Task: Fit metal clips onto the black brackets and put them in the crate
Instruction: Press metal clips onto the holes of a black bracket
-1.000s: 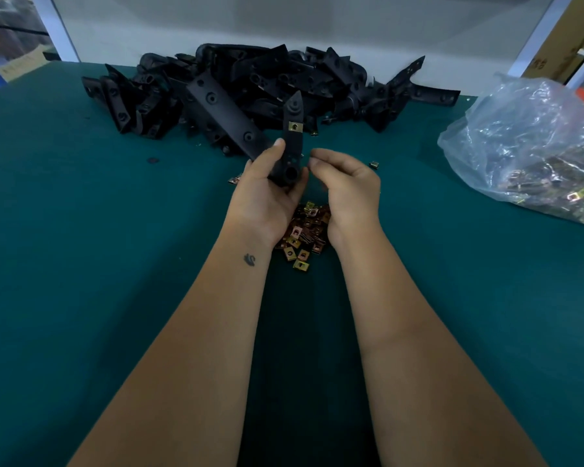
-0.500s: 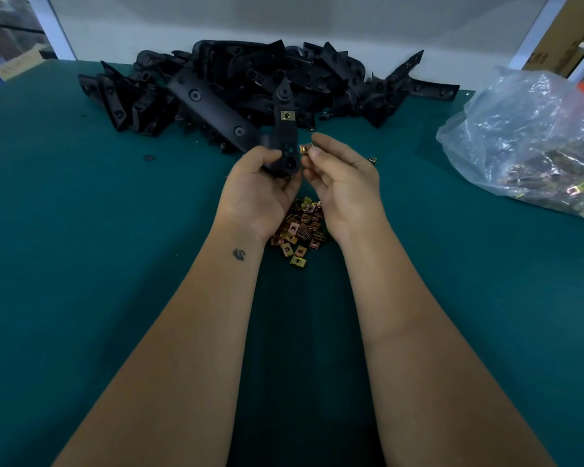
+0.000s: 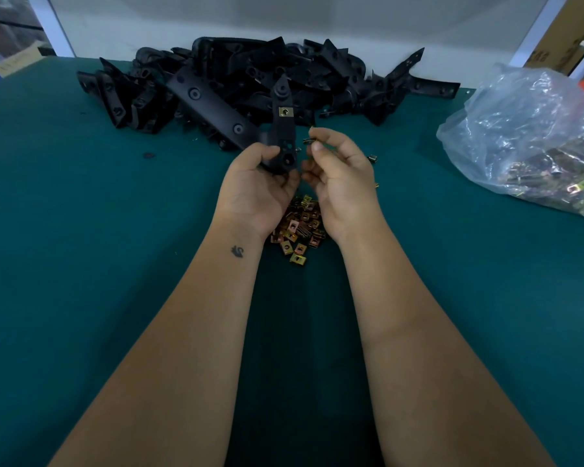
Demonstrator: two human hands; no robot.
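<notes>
Head view: left hand [image 3: 257, 190] grips the lower end of a black bracket [image 3: 281, 129], thumb curled over its face, bracket held above the table [image 3: 81, 264] near mid-table. One brass clip [image 3: 285, 111] already sits on the bracket's upright arm; its other arm angles up-left. Right hand [image 3: 343, 183] pinches a loose metal clip [image 3: 309, 140] between thumb and forefinger, just beside the bracket's right edge, not touching it. Clip pile [image 3: 299, 230] lies on the green table below and between both wrists. Heap of black brackets [image 3: 250, 72] along the far edge, centre. Clear plastic bag [image 3: 533, 139] holding more clips at the right edge. A few stray clips [image 3: 372, 159] on the table right of the right hand.
</notes>
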